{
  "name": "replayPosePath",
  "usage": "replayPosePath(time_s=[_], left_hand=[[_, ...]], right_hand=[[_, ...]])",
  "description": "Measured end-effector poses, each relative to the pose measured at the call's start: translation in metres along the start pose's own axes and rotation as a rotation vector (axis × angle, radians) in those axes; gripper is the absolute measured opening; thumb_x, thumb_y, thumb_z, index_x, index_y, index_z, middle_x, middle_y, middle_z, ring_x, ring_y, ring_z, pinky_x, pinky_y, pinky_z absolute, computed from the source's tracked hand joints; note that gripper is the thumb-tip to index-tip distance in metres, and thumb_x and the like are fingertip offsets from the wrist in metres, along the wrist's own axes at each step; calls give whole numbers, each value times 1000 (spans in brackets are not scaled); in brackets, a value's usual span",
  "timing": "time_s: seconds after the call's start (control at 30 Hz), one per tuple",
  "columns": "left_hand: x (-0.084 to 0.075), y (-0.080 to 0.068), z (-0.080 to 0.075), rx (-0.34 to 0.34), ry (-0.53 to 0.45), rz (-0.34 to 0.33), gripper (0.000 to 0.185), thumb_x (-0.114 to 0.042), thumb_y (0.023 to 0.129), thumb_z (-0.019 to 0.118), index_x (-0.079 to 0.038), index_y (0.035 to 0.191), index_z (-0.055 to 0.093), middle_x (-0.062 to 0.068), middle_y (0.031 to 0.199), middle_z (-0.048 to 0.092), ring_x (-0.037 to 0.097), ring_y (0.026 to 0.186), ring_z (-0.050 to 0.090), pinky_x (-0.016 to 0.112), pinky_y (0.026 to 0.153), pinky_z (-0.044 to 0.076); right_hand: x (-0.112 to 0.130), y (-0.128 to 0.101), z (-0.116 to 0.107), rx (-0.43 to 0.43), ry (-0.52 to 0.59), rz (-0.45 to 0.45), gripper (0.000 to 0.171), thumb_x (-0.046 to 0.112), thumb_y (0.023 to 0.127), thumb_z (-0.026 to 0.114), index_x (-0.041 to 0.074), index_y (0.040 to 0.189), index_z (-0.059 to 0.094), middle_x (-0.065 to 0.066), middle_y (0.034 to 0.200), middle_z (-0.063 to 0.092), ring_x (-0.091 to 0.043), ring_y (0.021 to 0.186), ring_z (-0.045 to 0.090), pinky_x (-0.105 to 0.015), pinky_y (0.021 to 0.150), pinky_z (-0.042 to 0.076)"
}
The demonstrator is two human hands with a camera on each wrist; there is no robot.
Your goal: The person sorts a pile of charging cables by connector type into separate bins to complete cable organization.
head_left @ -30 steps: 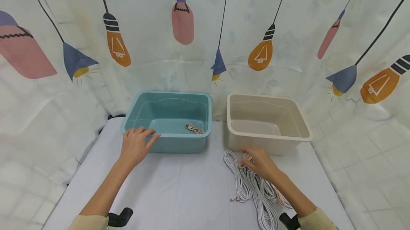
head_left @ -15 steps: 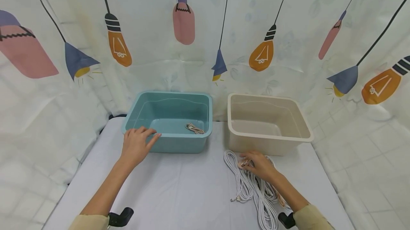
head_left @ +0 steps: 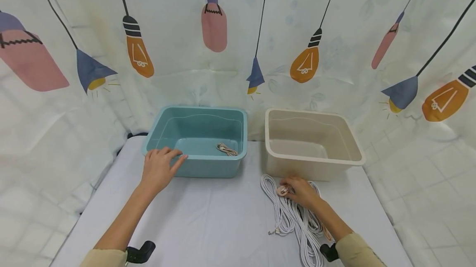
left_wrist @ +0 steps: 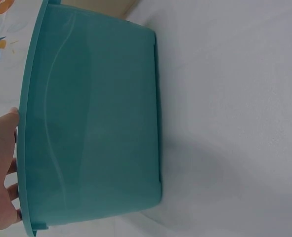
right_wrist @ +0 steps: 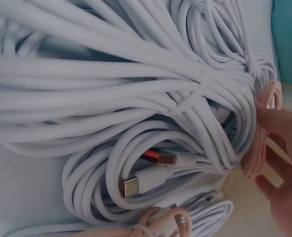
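My left hand [head_left: 159,167] rests with straight fingers on the front rim of a teal bin [head_left: 197,139], whose outer wall [left_wrist: 91,128] fills the left wrist view, with the hand [left_wrist: 0,173] at its edge. A small pink coiled cable [head_left: 226,149] lies inside that bin. My right hand [head_left: 302,191] lies on a heap of white cables [head_left: 293,217] in front of a beige bin [head_left: 312,143]. Its fingers pinch a pink coiled cable [head_left: 283,190], seen close by in the right wrist view as pink loops [right_wrist: 264,128] between the fingertips [right_wrist: 284,123], beside the white cables [right_wrist: 111,98].
Both bins stand at the back of a white-covered table [head_left: 208,221]. A curtain printed with lamps [head_left: 238,44] hangs right behind and around it. Two USB plugs [right_wrist: 146,173] stick out of the white heap. Black clamps [head_left: 139,252] sit at the table's near edge.
My right hand has slid a little toward me over the cable heap and closed its fingers on the pink cable. My left hand has stayed on the teal bin's rim.
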State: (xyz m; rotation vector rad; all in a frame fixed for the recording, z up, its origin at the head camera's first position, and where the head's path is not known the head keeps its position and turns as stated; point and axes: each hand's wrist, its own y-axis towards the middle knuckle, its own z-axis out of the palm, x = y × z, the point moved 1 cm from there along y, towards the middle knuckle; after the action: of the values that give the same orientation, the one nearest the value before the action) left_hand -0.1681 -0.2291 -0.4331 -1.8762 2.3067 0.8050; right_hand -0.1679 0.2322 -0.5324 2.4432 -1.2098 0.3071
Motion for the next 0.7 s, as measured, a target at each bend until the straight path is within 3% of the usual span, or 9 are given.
replayPosePath(time_s=[0.27, 0.7], left_hand=[[0, 0, 1, 2, 0, -2, 28, -30, 102, 72, -6, 114, 78, 20, 108, 72, 50, 108, 60, 71, 107, 36], [-1, -1, 0, 11, 0, 5, 29, -30, 102, 72, -5, 115, 77, 21, 108, 72, 49, 107, 61, 71, 106, 37]], right_hand=[[-2, 0, -1, 9, 97, 52, 22, -6, 86, 81, 4, 103, 71, -3, 90, 67, -22, 84, 66, -33, 74, 59], [2, 2, -13, 23, 104, 7, 17, -4, 93, 75, 1, 109, 70, -9, 97, 71, -26, 88, 69, -38, 77, 60]])
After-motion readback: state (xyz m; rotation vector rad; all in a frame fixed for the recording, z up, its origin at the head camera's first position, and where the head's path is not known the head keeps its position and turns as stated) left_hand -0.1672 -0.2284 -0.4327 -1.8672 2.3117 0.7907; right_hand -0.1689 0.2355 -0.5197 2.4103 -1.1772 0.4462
